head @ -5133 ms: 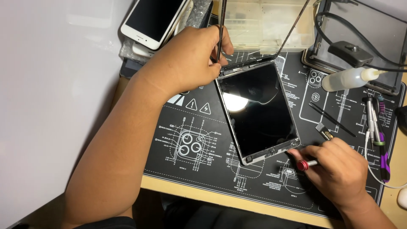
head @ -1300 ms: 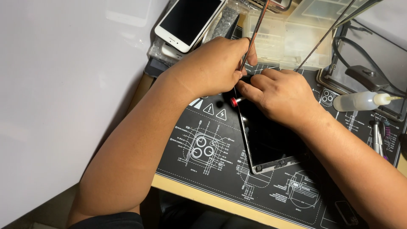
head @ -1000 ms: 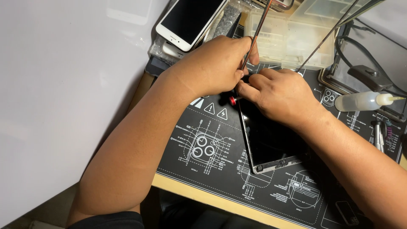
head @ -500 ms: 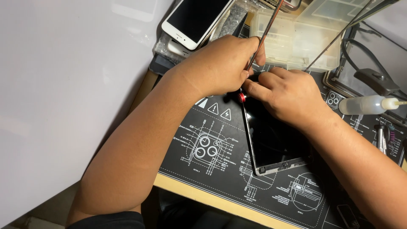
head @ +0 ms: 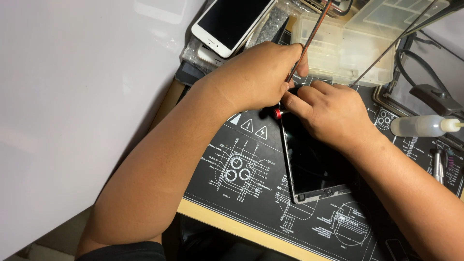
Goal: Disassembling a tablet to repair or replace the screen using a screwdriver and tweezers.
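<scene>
On the black mat (head: 241, 169) with its white diagrams, the tablet (head: 314, 169) lies flat, dark screen up, its near corner pointing toward me and its far end hidden under my hands. My left hand (head: 261, 75) sits over the tablet's far left corner, fingers curled in tight around a thin dark rod (head: 309, 41) that rises up and away out of view. My right hand (head: 333, 113) lies across the far part of the screen, its fingers pinched together and meeting the left hand just where a small red-tipped tool (head: 276, 113) pokes out at the tablet's left edge. I cannot tell which hand has hold of that tool, since both sets of fingers close over it. Both hands touch each other at the knuckles.

Beyond my left hand, a white phone (head: 232, 21) rests screen up on a small stack at the far edge of the surface. Just right of it stands a clear plastic parts box (head: 338, 48), its lid tipped open. A second thin rod (head: 396, 43) slants across in front of that box. Off to the right, a small white squeeze bottle (head: 423, 126) lies on its side with the nozzle pointing right. A wooden surface edge (head: 232, 224) shows below the mat, near my left elbow.
</scene>
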